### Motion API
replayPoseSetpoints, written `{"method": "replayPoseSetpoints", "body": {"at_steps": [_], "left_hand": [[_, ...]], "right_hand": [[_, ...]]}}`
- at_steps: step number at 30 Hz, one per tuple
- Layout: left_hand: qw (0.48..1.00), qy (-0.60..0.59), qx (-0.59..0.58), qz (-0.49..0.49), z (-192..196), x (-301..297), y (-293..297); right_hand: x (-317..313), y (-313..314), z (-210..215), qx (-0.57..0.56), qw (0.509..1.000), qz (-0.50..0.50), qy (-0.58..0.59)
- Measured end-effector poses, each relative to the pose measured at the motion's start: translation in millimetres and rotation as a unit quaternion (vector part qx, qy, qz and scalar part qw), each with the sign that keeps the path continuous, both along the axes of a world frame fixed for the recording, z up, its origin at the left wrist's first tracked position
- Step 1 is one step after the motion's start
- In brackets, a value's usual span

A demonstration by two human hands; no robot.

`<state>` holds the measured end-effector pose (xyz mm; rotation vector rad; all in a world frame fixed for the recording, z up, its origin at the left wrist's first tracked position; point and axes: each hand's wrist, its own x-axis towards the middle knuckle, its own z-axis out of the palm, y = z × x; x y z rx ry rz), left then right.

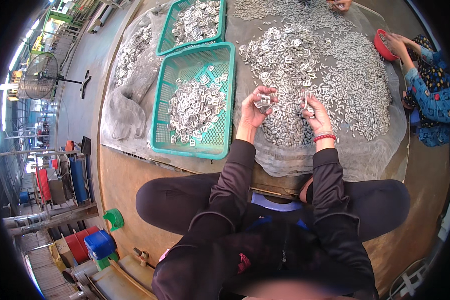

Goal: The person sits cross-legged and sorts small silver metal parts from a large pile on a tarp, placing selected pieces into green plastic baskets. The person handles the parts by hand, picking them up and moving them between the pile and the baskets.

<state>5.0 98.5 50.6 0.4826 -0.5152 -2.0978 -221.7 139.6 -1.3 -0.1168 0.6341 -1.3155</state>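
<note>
My left hand (254,108) is raised over the table, its fingers closed around a few small silvery metal pieces (263,100). My right hand (315,113), with a red bead bracelet at the wrist, pinches one small metal piece (305,99) at its fingertips. Both hands hover above a wide heap of the same small grey metal pieces (330,75) spread on a grey sheet. A teal plastic basket (161,110) just left of my left hand holds a pile of similar pieces.
A second teal basket (165,31) with pieces stands farther back. Another person's hand (398,44) at the right holds a red bowl (381,46). A floor fan (39,76) stands far left; a blue stool (275,202) is under me.
</note>
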Motion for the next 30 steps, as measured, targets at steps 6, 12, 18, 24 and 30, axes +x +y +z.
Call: {"method": "replayPoseSetpoints", "body": {"at_steps": [6, 12, 18, 24, 30], "left_hand": [[0.978, -0.206, -0.008, -0.013, -18, 2, -11], [0.578, -0.739, -0.343, -0.047, -74, -15, 9], [0.624, -0.709, -0.328, 0.020, -74, -14, 6], [0.997, -0.073, 0.002, -0.010, -27, 5, -6], [0.998, 0.017, 0.035, 0.041, -5, 19, -1]], "right_hand": [[-3, 10, 19, -0.004, 0.984, 0.012, 0.179], [-3, 11, 0, 0.058, 0.950, 0.017, 0.308], [-23, 16, -15, 0.061, 0.994, -0.002, -0.095], [-22, 18, -13, -0.023, 0.960, 0.070, -0.271], [-16, 16, 8, -0.009, 0.992, 0.097, -0.080]]}}
